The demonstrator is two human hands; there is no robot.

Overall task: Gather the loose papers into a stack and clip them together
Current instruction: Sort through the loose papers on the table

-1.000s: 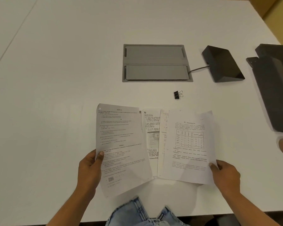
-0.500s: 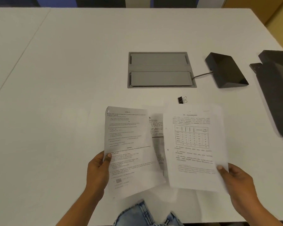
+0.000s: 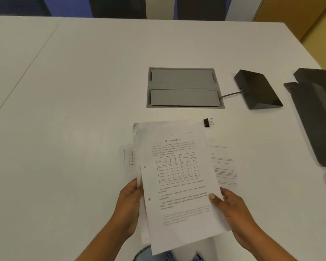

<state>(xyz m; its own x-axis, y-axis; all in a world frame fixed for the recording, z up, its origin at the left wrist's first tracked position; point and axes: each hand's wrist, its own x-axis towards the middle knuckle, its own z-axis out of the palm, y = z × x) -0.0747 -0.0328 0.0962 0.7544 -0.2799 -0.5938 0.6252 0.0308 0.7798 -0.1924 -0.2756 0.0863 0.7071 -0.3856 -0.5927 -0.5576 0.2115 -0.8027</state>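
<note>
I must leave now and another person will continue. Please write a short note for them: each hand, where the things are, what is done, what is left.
Left hand: holds the left edge of the held papers.
Right hand: holds their right edge, thumb on top.
One sheet lies on the table, right of the held ones; another peeks out at the left.
Clip: on the table, beyond the top right corner.
Done: most sheets overlapped.
Left: add the remaining sheets, square the edges, clip.

Desk point(image 3: 83, 91): white, broad, evenly lit
Cable hatch point(image 3: 184, 87): grey, recessed mid-desk
Far wall point(image 3: 70, 6): blue and dark panels
Far right point(image 3: 299, 12): tan wooden panel
</note>
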